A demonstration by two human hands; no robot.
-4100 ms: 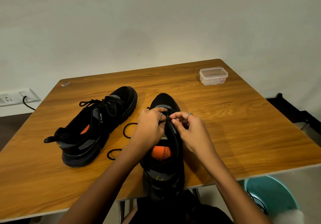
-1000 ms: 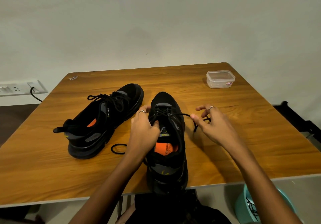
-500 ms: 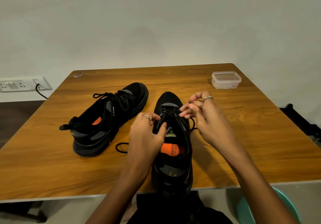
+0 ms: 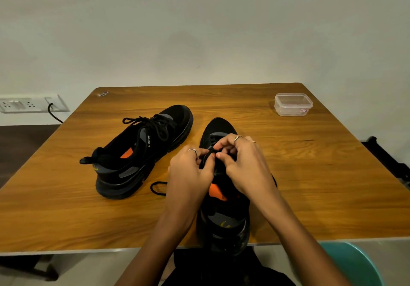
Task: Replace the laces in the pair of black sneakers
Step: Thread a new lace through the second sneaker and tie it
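Right hand [image 4: 246, 165] back at near sneaker [image 4: 224, 217]; far sneaker [image 4: 142, 150] reads "CLYMB".

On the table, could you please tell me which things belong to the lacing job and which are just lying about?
Part of the job:
- near sneaker, worked on by left hand and right hand
- black lace, trailing beside it
- laced sneaker

Lying about:
- plastic container
- teal bin
- wall socket
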